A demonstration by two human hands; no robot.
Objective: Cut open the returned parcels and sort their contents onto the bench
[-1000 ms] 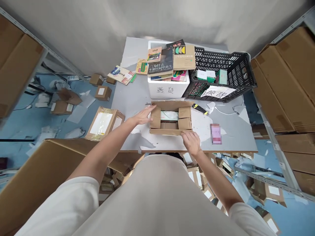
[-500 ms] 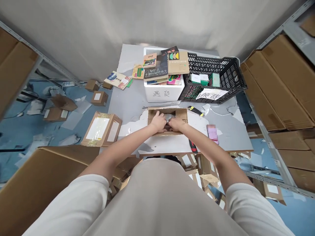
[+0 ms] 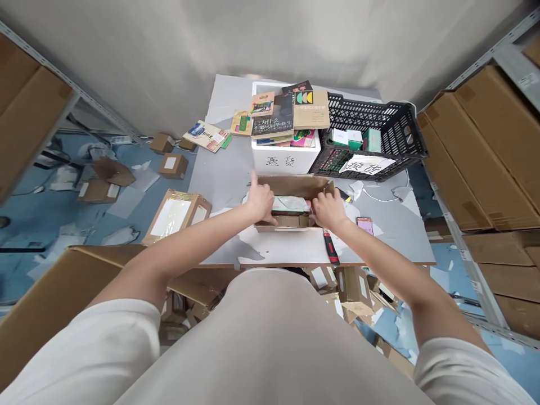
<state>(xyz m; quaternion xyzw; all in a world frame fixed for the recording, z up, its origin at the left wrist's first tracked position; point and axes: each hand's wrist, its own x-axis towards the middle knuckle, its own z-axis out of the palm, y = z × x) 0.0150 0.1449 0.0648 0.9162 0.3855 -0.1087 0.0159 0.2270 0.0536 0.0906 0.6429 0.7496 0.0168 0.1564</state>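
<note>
On the table in front of me an open cardboard box (image 3: 291, 183) holds a pale green and white packet (image 3: 291, 204). My left hand (image 3: 260, 202) grips the box's left wall, thumb on the inner side and index finger pointing away from me. At the opposite end, my right hand (image 3: 328, 209) has its fingers curled over the right wall. Part of each end of the box is hidden by my hands. A red and black utility knife (image 3: 331, 247) lies just below my right hand. Behind that hand a yellow and black cutter (image 3: 346, 197) is mostly covered.
A white foam bin (image 3: 287, 160) piled with books and a black plastic crate (image 3: 375, 163) stand behind the box. A phone (image 3: 365, 225) lies to the right. A taped carton (image 3: 177, 216) sits at the left. Shelves of cartons (image 3: 485, 146) flank the right side.
My hands have drawn apart from the middle of the box to its two ends. The box's back wall stands higher and wider, and the packet inside now shows.
</note>
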